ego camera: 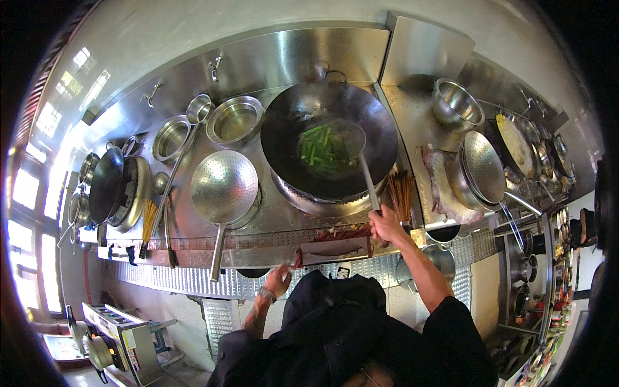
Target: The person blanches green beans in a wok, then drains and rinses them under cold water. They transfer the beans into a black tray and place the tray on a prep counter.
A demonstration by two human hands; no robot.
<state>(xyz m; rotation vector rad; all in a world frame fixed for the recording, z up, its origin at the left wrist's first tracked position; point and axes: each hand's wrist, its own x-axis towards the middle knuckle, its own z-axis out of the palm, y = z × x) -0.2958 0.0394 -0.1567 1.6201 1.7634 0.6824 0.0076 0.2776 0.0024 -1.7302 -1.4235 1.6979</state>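
My right hand (385, 223) grips the long handle of a ladle (368, 179), whose round head dips into the wok. Inside the dark wok (285, 121), cut green vegetable pieces (319, 147) lie in a pool of clear liquid at the bottom. The wok rests on a round metal burner ring (309, 198). My left hand (278, 281) is low at the counter's front edge, its fingers at the corner of a red-edged cloth (333, 247); whether they pinch it cannot be told. Close by my right hand stands a bamboo wok brush (400, 191).
Left of the wok are a perforated strainer (225, 186) with its handle over the front edge, metal pots (235, 121), a long-handled dipper (199, 109) and another brush (149, 215). To the right are a steel bowl (458, 104), a crumpled cloth (442, 188) and stacked strainers (483, 167).
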